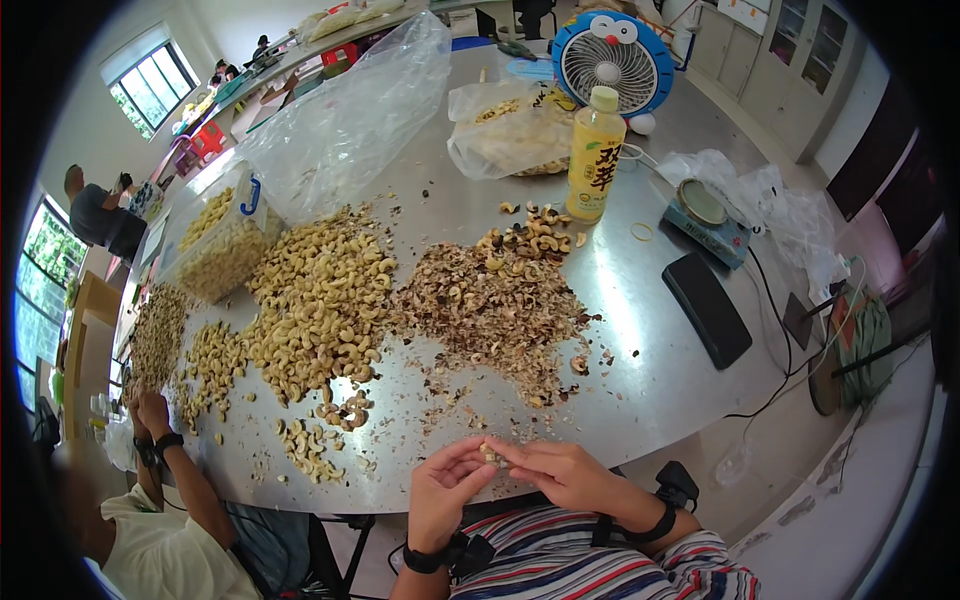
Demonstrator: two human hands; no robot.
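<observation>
At the near edge of the metal table, my left hand [440, 492] and my right hand [562, 474] meet fingertip to fingertip. Pinched between them is a small pale cashew nut [490, 455], partly covered by my fingers. Just beyond lies a heap of brown skin flakes [490, 320], with darker unpeeled cashews [540, 238] at its far side. A large pile of pale cashews [325, 295] spreads to its left. Closer to me, left of my hands, sits a small cluster of cashews [308, 448].
A clear plastic tub [225, 240] of cashews stands at left. Toward the back are a yellow bottle [597, 155], a blue fan [612, 68] and a bag [510, 130]. A black phone [706, 310] and a scale [706, 225] lie right. A co-worker's hands [150, 415] are at left.
</observation>
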